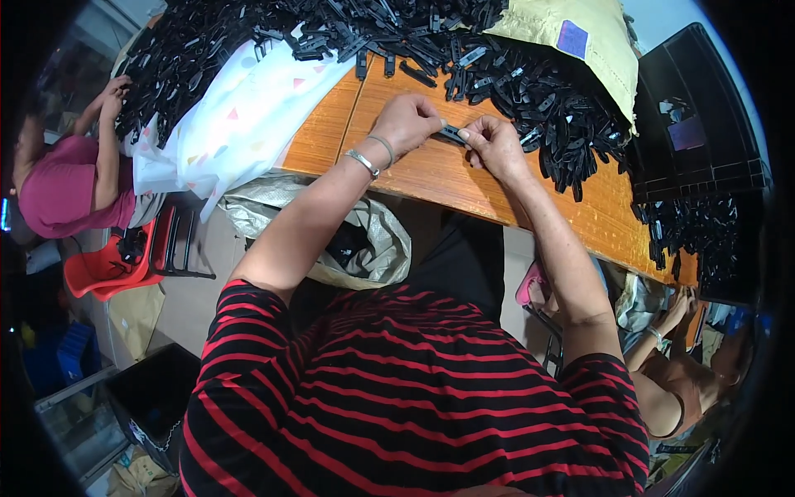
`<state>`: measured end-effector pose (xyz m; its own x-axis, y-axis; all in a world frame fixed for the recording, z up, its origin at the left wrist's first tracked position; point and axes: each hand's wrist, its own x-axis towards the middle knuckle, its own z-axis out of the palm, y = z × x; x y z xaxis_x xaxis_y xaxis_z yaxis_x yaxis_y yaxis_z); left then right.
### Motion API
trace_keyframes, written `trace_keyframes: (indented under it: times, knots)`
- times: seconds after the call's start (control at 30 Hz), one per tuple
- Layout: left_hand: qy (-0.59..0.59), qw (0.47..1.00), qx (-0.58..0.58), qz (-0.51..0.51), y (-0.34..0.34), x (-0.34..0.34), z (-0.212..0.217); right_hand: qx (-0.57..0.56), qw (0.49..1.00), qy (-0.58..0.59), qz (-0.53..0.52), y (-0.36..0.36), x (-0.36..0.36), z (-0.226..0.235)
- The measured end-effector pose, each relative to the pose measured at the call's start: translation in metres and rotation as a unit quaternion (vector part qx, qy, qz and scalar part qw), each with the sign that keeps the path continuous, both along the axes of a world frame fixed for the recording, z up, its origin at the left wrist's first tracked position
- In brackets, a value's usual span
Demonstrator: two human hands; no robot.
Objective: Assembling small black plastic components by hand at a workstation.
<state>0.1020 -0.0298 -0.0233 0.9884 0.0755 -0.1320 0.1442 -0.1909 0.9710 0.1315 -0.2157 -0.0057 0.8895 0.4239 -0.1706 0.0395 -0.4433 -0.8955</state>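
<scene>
Over the wooden table, both my hands pinch one small, narrow black plastic piece. My left hand, with a bracelet and a band at the wrist, has its fingertips closed on the left end. At the other end, the thumb and fingers of my right hand are closed on it. Fingers cover both tips of the piece, and its exact kind is too small to make out. Beyond my hands lies a large heap of similar black pieces. Several single ones sit apart at the heap's near edge.
A patterned white plastic sheet drapes over the table's left side. An open woven sack stands below the edge. A yellowish sack and a black crate are at the right. People work at both sides; a red chair stands left.
</scene>
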Motion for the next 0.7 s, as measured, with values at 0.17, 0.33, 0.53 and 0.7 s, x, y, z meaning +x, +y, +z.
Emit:
trace_keyframes:
  times: [0.17, 0.33, 0.53, 0.7]
  knots:
    - [-0.042, 0.995, 0.086, 0.003, -0.001, 0.000, -0.003, -0.036, 0.999, -0.014, 0.012, 0.000, 0.003, 0.003]
    - [-0.033, 0.980, 0.194, 0.000, -0.011, -0.003, 0.005, -0.108, 0.992, -0.061, 0.023, -0.007, 0.015, -0.009]
    - [-0.017, 0.962, 0.272, 0.006, -0.011, -0.003, 0.012, -0.168, 0.980, -0.101, 0.038, -0.005, 0.016, -0.008]
    - [-0.064, 0.968, 0.242, 0.019, -0.006, -0.028, 0.000, -0.132, 0.976, -0.149, 0.083, -0.009, 0.004, -0.012]
